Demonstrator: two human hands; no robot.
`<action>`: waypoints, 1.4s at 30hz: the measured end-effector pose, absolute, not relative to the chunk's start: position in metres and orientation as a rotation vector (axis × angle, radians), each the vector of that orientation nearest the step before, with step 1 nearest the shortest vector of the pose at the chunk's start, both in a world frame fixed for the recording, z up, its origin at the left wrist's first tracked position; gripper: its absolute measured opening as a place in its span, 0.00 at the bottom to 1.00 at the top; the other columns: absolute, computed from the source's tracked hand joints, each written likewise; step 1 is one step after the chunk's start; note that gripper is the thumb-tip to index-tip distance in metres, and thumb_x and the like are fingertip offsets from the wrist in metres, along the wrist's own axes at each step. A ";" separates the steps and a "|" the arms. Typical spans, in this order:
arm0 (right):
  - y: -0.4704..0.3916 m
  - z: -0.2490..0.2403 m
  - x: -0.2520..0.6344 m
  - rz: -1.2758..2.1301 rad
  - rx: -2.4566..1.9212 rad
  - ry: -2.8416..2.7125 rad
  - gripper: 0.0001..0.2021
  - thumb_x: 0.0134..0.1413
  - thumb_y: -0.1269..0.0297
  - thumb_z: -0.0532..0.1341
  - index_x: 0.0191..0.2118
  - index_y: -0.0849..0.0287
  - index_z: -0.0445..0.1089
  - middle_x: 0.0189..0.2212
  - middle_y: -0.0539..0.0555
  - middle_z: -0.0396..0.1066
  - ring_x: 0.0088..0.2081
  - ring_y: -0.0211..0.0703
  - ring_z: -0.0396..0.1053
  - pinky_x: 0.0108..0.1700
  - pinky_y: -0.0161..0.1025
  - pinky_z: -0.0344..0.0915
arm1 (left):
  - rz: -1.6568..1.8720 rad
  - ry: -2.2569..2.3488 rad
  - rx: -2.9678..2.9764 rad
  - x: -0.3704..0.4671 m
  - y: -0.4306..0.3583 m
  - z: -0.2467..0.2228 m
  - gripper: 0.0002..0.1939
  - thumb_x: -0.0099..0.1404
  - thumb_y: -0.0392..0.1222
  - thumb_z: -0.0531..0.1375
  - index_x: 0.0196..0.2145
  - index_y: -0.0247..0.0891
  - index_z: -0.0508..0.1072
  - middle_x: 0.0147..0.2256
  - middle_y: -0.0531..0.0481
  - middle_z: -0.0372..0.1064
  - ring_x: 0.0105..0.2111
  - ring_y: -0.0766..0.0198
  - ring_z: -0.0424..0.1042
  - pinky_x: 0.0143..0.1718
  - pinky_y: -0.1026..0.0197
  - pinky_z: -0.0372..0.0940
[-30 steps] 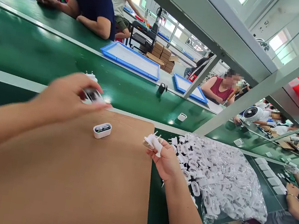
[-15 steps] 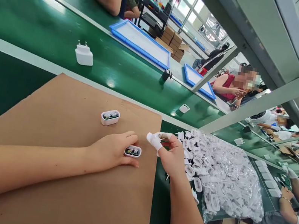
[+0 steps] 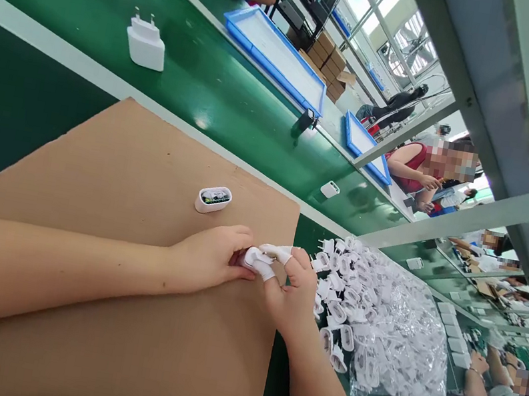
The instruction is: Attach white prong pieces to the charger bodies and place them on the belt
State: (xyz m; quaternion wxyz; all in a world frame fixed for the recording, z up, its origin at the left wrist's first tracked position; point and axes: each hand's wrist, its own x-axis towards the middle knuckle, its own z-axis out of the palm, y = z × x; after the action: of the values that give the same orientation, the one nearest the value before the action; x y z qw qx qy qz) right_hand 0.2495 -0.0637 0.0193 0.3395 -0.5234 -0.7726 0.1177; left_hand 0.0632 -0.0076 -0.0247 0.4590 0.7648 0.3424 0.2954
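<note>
White charger case (image 3: 249,259): held in left hand (image 3: 206,257) near right edge of brown cardboard sheet (image 3: 132,351); had left fingers clamped around its sides; had right hand (image 3: 294,301) at its facing end, covered thumb and fingertip close together against it; couldn't tell if pinched on anything, too small and hidden.

Saw second case (image 3: 213,200) just behind left hand, on sheet, lying apart with opening up and circuit parts showing inside; saw green bench (image 3: 19,116) under sheet.

Right of sheet, found pile of white plug shells (image 3: 337,311), partly inside clear plastic bag (image 3: 405,343); beyond bag, saw row of white pieces (image 3: 453,334) near a person in grey.

Across the back, noted white two-pin plug (image 3: 146,48) at left, black block (image 3: 306,121) near blue-rimmed tray (image 3: 278,58), and small white adapter (image 3: 330,189) further right; spotted second tray (image 3: 367,149) near a person in red.
</note>
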 end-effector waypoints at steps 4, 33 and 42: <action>-0.065 0.024 0.247 0.038 -1.335 -2.166 0.14 0.49 0.82 0.57 0.33 0.56 0.73 0.26 0.52 0.64 0.31 0.45 0.59 0.32 0.41 0.57 | 0.722 0.865 1.845 0.064 -0.007 -0.023 0.17 0.60 0.54 0.65 0.28 0.40 0.68 0.31 0.51 0.66 0.28 0.60 0.67 0.30 0.58 0.61; -0.058 0.034 0.242 0.190 -1.623 -2.154 0.13 0.47 0.77 0.61 0.36 0.55 0.76 0.31 0.52 0.73 0.37 0.47 0.69 0.39 0.41 0.64 | 0.717 0.950 1.890 0.067 -0.012 -0.017 0.16 0.58 0.56 0.61 0.29 0.40 0.68 0.32 0.50 0.66 0.29 0.58 0.67 0.32 0.57 0.60; -0.039 0.034 0.308 0.068 -2.077 -1.746 0.20 0.66 0.65 0.57 0.61 0.59 0.71 0.59 0.64 0.71 0.60 0.62 0.66 0.61 0.58 0.61 | 0.862 1.038 1.988 0.061 0.000 0.023 0.19 0.62 0.56 0.61 0.45 0.42 0.74 0.44 0.48 0.76 0.40 0.54 0.74 0.42 0.55 0.68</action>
State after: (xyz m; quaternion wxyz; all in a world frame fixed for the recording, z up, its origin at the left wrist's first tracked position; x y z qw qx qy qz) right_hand 0.3077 -0.0395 0.0342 0.2120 -0.7478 -0.6287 0.0246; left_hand 0.0614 0.0003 0.0228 0.3612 0.7716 0.4027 0.3347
